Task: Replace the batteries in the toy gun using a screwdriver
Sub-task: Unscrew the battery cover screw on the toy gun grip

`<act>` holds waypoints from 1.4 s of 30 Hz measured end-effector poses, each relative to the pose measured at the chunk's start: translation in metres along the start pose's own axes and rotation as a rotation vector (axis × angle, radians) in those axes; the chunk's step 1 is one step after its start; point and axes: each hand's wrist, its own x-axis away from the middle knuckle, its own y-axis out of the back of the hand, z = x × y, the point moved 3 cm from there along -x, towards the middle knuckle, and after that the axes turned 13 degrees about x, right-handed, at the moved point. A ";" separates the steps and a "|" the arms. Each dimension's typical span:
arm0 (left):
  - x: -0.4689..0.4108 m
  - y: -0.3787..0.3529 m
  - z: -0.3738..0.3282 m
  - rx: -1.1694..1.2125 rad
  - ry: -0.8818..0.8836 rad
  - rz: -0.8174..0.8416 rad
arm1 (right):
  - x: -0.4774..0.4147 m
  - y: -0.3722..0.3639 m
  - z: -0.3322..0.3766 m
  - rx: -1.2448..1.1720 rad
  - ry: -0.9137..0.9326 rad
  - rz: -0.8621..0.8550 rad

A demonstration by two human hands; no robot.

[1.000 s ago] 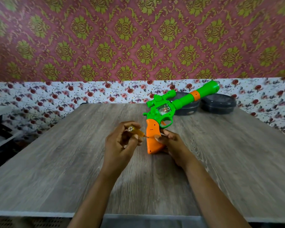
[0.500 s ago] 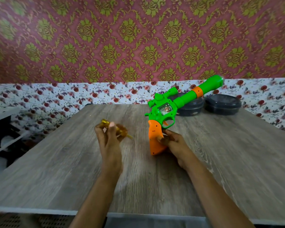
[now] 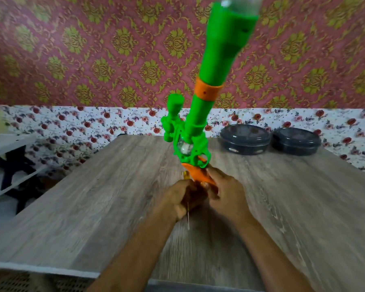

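Note:
The green toy gun (image 3: 200,114) is tipped up almost vertical, its barrel pointing toward the camera and its orange grip (image 3: 195,172) down between my hands. My right hand (image 3: 226,197) grips the orange grip from the right. My left hand (image 3: 181,199) holds the yellow-handled screwdriver (image 3: 188,213), whose thin metal shaft sticks out below the fist toward me; the yellow handle end shows just above my fingers. My left fingers also touch the grip's underside. The battery cover is hidden.
Two dark round lidded containers (image 3: 246,139) (image 3: 295,141) sit at the back right of the wooden table (image 3: 93,197). A white shelf with a dark frame (image 3: 11,157) stands to the left. The floral wall runs behind the table.
The gun has swung up from lying slanted to nearly vertical. My left hand, which was away to the left with the screwdriver, has come back to the grip.

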 end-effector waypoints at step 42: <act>0.004 0.003 0.001 0.170 -0.014 0.108 | 0.000 0.014 0.014 0.232 0.079 -0.008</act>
